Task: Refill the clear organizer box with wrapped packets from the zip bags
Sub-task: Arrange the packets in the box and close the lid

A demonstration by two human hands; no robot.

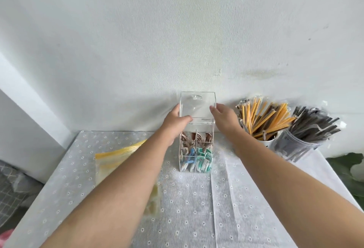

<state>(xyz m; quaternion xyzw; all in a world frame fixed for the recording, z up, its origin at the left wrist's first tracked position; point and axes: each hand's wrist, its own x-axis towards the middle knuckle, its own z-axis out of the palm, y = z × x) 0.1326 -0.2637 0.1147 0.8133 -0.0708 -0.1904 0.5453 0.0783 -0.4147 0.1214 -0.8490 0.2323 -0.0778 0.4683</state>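
Note:
The clear organizer box [202,128] stands upright at the back of the table, against the wall. Its hinged clear lid [198,103] is raised. Brown packets [186,139] fill the rear compartments, with blue packets [190,159] and green packets [205,160] in the front ones. My left hand [175,124] grips the lid's left edge, thumb across its front. My right hand [224,119] presses on the lid's right edge. A zip bag [118,153] with a yellow seal lies flat on the left, partly hidden under my left forearm.
A white cup of yellow and brown wrapped sticks [264,118] and a clear container of dark wrapped sticks [311,127] stand at the right rear. A flower-print cloth [187,198] covers the table. Green leaves [346,167] lie past the right edge, grey checked fabric [9,188] past the left.

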